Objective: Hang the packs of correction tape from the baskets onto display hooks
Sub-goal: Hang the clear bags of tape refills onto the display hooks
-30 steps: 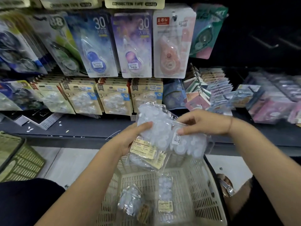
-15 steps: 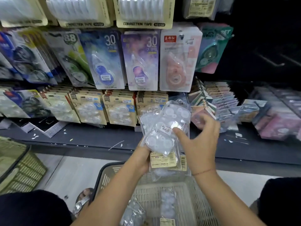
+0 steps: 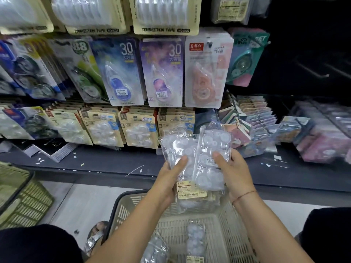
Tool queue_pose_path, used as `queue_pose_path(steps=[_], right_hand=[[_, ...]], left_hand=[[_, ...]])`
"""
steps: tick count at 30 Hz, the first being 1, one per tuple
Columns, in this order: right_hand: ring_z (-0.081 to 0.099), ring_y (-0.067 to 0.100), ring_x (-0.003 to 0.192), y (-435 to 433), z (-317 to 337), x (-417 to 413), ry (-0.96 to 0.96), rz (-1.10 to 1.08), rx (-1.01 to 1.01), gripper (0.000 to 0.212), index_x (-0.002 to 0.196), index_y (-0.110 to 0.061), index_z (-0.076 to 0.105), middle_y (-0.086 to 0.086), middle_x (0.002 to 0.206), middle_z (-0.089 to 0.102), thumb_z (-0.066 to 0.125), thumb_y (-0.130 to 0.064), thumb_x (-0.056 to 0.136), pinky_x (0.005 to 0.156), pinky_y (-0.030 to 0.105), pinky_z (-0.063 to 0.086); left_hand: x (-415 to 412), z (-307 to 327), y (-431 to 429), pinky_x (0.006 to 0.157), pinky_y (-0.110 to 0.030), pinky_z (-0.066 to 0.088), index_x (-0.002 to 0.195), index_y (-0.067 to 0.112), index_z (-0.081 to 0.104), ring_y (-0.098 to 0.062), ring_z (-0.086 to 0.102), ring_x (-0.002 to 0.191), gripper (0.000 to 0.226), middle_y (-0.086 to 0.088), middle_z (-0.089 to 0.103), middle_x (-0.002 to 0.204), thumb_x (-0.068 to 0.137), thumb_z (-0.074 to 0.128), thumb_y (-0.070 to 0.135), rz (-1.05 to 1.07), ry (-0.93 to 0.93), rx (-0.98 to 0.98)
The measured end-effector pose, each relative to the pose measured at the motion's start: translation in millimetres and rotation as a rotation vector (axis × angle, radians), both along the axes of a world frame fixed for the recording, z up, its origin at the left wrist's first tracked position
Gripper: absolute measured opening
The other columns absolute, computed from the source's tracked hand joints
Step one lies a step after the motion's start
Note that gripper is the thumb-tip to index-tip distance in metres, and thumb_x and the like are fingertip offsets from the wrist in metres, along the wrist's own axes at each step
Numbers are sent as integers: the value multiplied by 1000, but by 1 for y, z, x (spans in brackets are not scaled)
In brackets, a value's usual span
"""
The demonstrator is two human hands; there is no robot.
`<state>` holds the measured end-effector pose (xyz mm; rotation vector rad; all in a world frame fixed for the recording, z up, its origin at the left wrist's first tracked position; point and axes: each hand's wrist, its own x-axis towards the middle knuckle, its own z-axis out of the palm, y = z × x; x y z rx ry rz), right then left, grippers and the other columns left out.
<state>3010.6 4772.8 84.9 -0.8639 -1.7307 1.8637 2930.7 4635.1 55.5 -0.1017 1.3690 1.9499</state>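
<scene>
Clear plastic packs of correction tape (image 3: 191, 154) sat fanned btwn both hands, above the beige basket (image 3: 129, 205). The left hand (image 3: 167, 185) gripped the left stack, thumb on its front; the right hand (image 3: 237, 173) pinched the right pack, thumb on its label. Two more packs (image 3: 195, 242) lay in the basket.
</scene>
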Motion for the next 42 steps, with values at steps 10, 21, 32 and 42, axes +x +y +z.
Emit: queue_pose_path(steps=[10,21,32,42], right_hand=[[65,21,111,33,92,4,211,344,182,36,124,-21,56,3,120,67,66,-17,90,92,42,54],[68,11,81,129,259,-17,611,-139,468,8,94,-17,62,-3,85,74,68,-18,87,75,29,56],[61,-3,62,152,286,-47,584,-248,436,9,85,-19,60,-6,81,67,67,-17,91,54,9,46],[60,13,81,161,283,-53,563,-293,420,10,95,-13,64,-2,88,64,68,-21,89,72,26,47]], left_hand=[[-24,92,29,69,-39,58,119,12,62,-32,75,85,67,-15,76,100,57,80,29,-63,222,65],[-53,219,55,51,-35,58,116,11,62,-33,74,69,57,-18,76,93,62,76,20,-16,517,214],[-63,249,57,64,-38,59,119,14,61,-36,75,79,56,-16,76,98,65,76,23,7,614,200],[-65,249,58,56,-36,59,122,11,59,-35,74,76,60,-18,76,98,65,76,23,-3,599,221]])
